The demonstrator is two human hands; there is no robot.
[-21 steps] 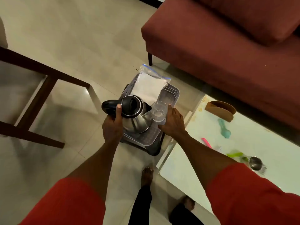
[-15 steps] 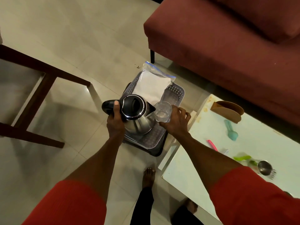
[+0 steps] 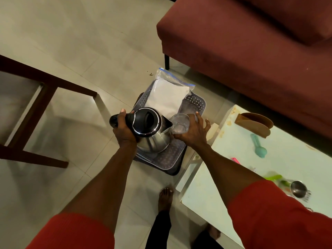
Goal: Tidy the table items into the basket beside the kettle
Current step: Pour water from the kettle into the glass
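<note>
Over the floor basket (image 3: 195, 103), left hand (image 3: 124, 131) is clenching the kettle (image 3: 150, 130) handle, steadying it while right hand (image 3: 195, 134) is grasping the glass (image 3: 180, 122) at its spout, apparently for packing alongside.

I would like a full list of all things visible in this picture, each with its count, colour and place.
kettle: one, steel with black lid and handle, over the basket
glass: one, clear, at the kettle's spout
basket: one, grey perforated, on the floor beside the table
zip bag: one, clear with white contents, at the basket's far end
table: one, white, at right
holder: one, brown, table's far end
scoop: one, teal, on the table
metal cup: one, steel, on the table at right
sofa: one, maroon, upper right
wooden frame: one, dark brown, at left
left hand: one, grips the kettle's handle
right hand: one, holds the glass
</note>
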